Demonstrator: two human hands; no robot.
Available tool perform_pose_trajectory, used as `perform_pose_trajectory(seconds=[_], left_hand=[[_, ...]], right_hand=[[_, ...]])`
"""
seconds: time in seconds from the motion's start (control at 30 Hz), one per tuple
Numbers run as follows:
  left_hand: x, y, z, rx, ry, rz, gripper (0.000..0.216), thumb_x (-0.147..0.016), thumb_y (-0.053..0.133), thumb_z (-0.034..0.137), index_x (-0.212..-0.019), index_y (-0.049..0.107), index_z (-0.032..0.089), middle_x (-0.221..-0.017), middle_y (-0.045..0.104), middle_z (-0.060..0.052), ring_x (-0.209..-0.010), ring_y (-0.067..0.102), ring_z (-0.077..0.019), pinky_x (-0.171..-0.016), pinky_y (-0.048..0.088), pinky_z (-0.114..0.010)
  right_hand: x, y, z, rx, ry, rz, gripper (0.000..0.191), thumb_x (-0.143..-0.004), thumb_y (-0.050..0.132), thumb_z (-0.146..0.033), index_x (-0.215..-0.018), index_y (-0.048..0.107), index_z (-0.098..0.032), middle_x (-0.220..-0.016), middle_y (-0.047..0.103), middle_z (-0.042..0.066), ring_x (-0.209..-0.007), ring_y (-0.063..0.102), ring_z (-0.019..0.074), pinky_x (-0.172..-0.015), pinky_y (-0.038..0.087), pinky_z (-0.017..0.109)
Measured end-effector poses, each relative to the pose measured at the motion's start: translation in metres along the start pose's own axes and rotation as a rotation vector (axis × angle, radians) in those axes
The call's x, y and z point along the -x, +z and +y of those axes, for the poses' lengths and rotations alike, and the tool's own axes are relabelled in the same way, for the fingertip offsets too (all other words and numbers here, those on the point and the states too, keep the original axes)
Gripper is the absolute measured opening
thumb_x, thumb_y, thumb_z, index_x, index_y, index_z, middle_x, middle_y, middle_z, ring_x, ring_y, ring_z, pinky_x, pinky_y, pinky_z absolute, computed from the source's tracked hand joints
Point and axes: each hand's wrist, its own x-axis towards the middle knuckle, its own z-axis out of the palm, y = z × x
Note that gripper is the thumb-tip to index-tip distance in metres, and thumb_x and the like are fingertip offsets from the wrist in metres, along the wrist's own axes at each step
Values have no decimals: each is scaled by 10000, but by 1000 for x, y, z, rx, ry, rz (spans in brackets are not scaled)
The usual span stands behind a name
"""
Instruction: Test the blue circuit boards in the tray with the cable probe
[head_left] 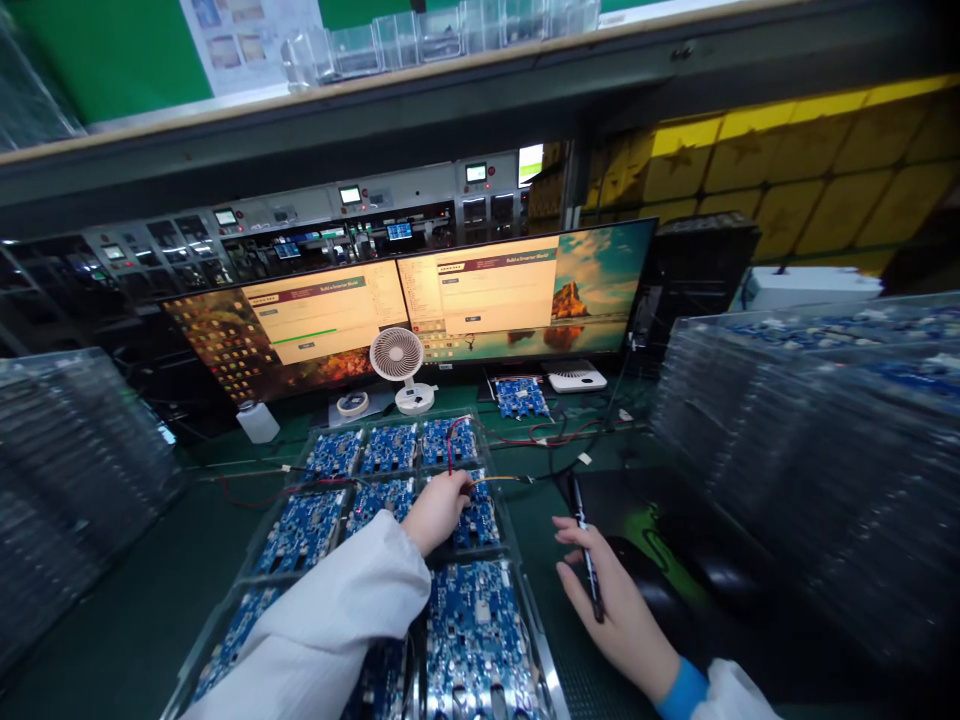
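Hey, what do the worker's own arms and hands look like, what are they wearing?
Both hands are bare, no gloves: left hand, right hand. Each arm is in a white long sleeve, the left sleeve creased along the forearm. The right sleeve ends in a bright blue cuff.

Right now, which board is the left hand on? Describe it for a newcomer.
Below the two monitors lies a clear tray of blue circuit boards. The board is in its middle row, right-hand column. It alone has the left hand on it, pinching a yellow wire.
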Motion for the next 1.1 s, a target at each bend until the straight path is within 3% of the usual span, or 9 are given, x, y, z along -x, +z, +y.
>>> perform_pose_trajectory(seconds=[0.8,1.1], left_hand=[[-5,-7,2,-9,10,-23,239,-715,589,66,-900,677,189,-773,691,-5,-736,627,-154,-706,459,-235],[-3,-7,0,-29,27,-44,177,-726,621,104,-861,700,186,-809,726,-34,-784,654,-181,-732,464,-258]], right_hand=[[3,2,3,-3,3,-60,224,-917,441,-229,-1136,438,-277,-1145,576,68,-961,623,136,-780,565,266],[3,2,1,-17,13,-63,230,-915,436,-244,-1143,454,-272,-1128,588,65,-905,628,132,-768,564,272]])
